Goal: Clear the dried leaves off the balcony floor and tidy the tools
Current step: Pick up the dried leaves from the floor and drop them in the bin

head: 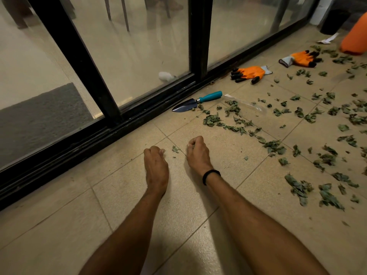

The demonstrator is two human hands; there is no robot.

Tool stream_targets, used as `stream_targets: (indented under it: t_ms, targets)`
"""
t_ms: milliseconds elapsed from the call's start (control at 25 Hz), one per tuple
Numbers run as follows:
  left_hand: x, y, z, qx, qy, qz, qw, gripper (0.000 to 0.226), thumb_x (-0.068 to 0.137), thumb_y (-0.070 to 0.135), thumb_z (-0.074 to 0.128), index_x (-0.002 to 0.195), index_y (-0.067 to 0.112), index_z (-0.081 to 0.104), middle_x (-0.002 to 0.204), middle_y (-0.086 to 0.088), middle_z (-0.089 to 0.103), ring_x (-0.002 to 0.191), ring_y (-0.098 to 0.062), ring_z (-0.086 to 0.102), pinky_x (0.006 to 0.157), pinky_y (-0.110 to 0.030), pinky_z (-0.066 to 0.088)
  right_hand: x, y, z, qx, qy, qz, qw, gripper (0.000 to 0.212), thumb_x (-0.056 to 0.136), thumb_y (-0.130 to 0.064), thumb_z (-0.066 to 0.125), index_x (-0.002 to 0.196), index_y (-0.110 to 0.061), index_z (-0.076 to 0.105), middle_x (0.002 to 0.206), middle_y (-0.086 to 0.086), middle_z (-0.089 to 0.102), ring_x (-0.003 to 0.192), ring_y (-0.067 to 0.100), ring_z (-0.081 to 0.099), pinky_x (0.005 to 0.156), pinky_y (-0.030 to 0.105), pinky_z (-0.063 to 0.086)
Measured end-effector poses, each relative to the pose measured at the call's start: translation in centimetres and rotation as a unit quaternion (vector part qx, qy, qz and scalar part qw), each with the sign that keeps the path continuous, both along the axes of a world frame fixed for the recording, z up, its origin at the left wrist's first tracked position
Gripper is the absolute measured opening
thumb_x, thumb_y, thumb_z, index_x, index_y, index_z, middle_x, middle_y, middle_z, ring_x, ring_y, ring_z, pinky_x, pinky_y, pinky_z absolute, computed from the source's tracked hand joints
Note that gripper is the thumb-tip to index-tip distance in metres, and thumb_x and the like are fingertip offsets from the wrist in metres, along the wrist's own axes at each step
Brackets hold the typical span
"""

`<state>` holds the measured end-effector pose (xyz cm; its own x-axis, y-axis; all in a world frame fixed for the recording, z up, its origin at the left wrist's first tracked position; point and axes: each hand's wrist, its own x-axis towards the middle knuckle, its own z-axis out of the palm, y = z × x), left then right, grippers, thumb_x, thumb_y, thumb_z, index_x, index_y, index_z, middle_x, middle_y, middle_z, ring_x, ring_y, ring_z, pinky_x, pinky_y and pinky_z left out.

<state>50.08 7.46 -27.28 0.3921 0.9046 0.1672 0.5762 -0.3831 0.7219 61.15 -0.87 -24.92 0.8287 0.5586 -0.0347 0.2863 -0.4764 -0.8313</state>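
At centre frame, the fingers [161,151] of the left hand [155,169] are curled down together onto the tiled floor [59,235]. Whether anything is held under them cannot be told. Just to its right, the fingers [191,145] of the right hand [198,153] are bunched into a loose fist, and what they enclose is hidden. A black band [211,176] is worn on the right wrist. A single leaf [175,149] lies on the floor between the two hands, touching neither.

Dried leaves [297,155] are scattered across the right half of the frame. Above the hands, a trowel [195,102] with a teal handle lies beside the black door track [99,135]. A clear plastic wrapper [244,103] lies just right of its handle, partly among leaves. Toward the upper right, a first glove [250,73], orange with black fingertips, lies near the track. A second glove [299,58] lies further right. An orange object [355,39] is cut off by the upper right corner.
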Motion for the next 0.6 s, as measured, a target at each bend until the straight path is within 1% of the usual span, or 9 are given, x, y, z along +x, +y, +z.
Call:
stream_targets:
  t_ms: [80, 120, 160, 280, 360, 440, 520, 560, 600]
  targets:
    - [-0.2, -0.1, 0.0, 0.028, -0.007, 0.019, 0.999, 0.012, 0.107, 0.020, 0.036, 0.099, 0.021, 0.046, 0.094, 0.003, 0.046, 0.079, -0.012, 0.046, 0.064, -0.025, 0.037, -0.7, 1.1, 0.1, -0.031, -0.022, 0.061, 0.997, 0.023, 0.103, -0.015, 0.041, 0.124, -0.010, 0.049, 0.119, 0.011, 0.054, 0.107, 0.026, 0.055, 0.087, 0.033, 0.047]
    - [-0.3, -0.1, -0.1, 0.034, -0.011, 0.022, 0.999, 0.013, 0.107, 0.019, 0.036, 0.102, 0.018, 0.047, 0.095, 0.000, 0.049, 0.080, -0.015, 0.047, 0.066, -0.028, 0.039, -1.1, 1.4, -0.2, -0.052, -0.044, 0.091, 0.994, 0.029, 0.103, -0.016, 0.042, 0.131, -0.011, 0.049, 0.122, 0.012, 0.051, 0.108, 0.026, 0.055, 0.090, 0.033, 0.047]
    - [-0.4, -0.1, -0.2, 0.033, -0.018, 0.024, 0.999, 0.015, 0.107, 0.018, 0.035, 0.105, 0.016, 0.049, 0.096, -0.001, 0.051, 0.081, -0.016, 0.048, 0.068, -0.031, 0.041, -1.4, 1.6, -0.6, -0.063, -0.064, 0.111, 0.990, 0.030, 0.103, -0.018, 0.044, 0.131, -0.012, 0.052, 0.120, 0.012, 0.050, 0.106, 0.025, 0.055, 0.089, 0.032, 0.048]
    - [-0.4, 0.0, -0.3, 0.011, -0.028, 0.031, 0.999, 0.025, 0.108, 0.019, 0.033, 0.116, 0.014, 0.056, 0.104, -0.001, 0.054, 0.087, -0.013, 0.049, 0.074, -0.030, 0.041, -1.8, 2.0, -1.6, -0.063, -0.083, 0.110, 0.988, 0.023, 0.099, -0.026, 0.055, 0.114, -0.010, 0.062, 0.108, 0.010, 0.052, 0.096, 0.024, 0.056, 0.083, 0.035, 0.050]
    - [-0.4, 0.1, -0.3, 0.000, -0.019, 0.022, 1.000, 0.029, 0.109, 0.023, 0.033, 0.118, 0.013, 0.059, 0.107, -0.003, 0.054, 0.088, -0.013, 0.049, 0.076, -0.028, 0.038, -2.1, 2.2, -2.2, -0.072, -0.121, 0.097, 0.985, 0.021, 0.100, -0.028, 0.053, 0.105, -0.009, 0.061, 0.103, 0.010, 0.053, 0.091, 0.026, 0.055, 0.078, 0.038, 0.049]
    - [-0.5, 0.1, -0.2, -0.004, -0.003, -0.007, 1.000, 0.029, 0.108, 0.029, 0.038, 0.118, 0.014, 0.060, 0.108, -0.004, 0.053, 0.090, -0.016, 0.052, 0.076, -0.027, 0.038, -2.3, 2.4, -2.3, -0.080, -0.150, 0.073, 0.983, 0.021, 0.103, -0.026, 0.047, 0.102, -0.008, 0.057, 0.102, 0.011, 0.053, 0.089, 0.027, 0.054, 0.072, 0.035, 0.044]
    - [-0.6, 0.0, -0.1, 0.002, 0.026, -0.044, 0.999, 0.028, 0.105, 0.035, 0.047, 0.120, 0.016, 0.061, 0.109, -0.003, 0.051, 0.092, -0.014, 0.052, 0.076, -0.026, 0.039, -2.2, 2.4, -1.6, -0.042, -0.099, 0.004, 0.994, 0.025, 0.104, -0.027, 0.045, 0.102, -0.006, 0.057, 0.102, 0.011, 0.057, 0.090, 0.024, 0.055, 0.074, 0.031, 0.041]
    - [-0.6, 0.0, 0.0, 0.007, 0.038, -0.058, 0.998, 0.027, 0.103, 0.035, 0.051, 0.119, 0.016, 0.062, 0.107, -0.002, 0.051, 0.091, -0.013, 0.051, 0.074, -0.024, 0.038, -1.9, 2.2, -1.1, -0.001, -0.036, -0.054, 0.998, 0.027, 0.103, -0.029, 0.046, 0.101, -0.006, 0.059, 0.100, 0.009, 0.060, 0.091, 0.022, 0.056, 0.076, 0.029, 0.042]
    - [-0.6, 0.1, 0.0, 0.013, 0.042, -0.065, 0.997, 0.024, 0.102, 0.033, 0.054, 0.114, 0.016, 0.065, 0.103, -0.001, 0.050, 0.088, -0.012, 0.049, 0.072, -0.022, 0.036, -1.5, 1.9, -0.8, 0.045, 0.047, -0.111, 0.992, 0.028, 0.103, -0.030, 0.047, 0.102, -0.006, 0.061, 0.097, 0.007, 0.062, 0.091, 0.021, 0.058, 0.078, 0.029, 0.045]
